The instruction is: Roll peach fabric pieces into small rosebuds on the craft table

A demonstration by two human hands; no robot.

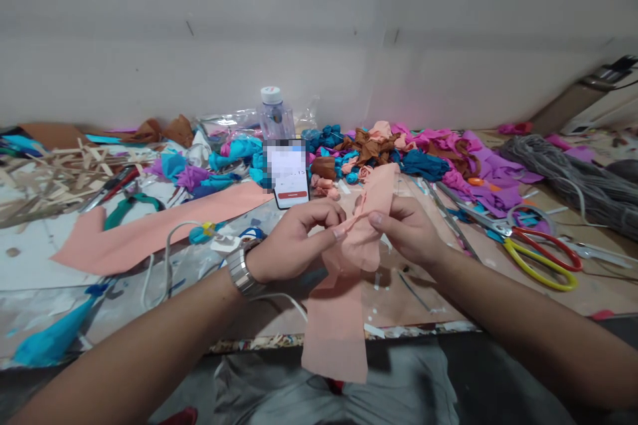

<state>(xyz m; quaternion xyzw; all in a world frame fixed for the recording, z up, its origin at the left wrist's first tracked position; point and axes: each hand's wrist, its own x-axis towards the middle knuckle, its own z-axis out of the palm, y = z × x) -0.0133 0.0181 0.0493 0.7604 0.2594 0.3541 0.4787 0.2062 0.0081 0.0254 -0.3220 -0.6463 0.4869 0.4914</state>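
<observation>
A peach strip of crepe paper [335, 339] hangs from both hands in the middle of the head view, its lower end dropping past the table edge. The thumb and fingers of my left hand [299, 239] pinch a gathered edge of the strip. On the other side, my right hand [406, 229] grips the same strip between thumb and fingers, with a folded part standing up above. My left wrist wears a metal watch. Another long peach piece of crepe paper [164, 229] lies on the table to the left.
A phone [293, 179] leans against a bottle [275, 116] at the back. Crumpled colored paper pieces [373, 146] line the wall. Red-and-yellow scissors [541, 255] and grey cord [558, 172] lie right; wooden sticks [60, 172] lie left. A white cable [167, 265] loops near my left arm.
</observation>
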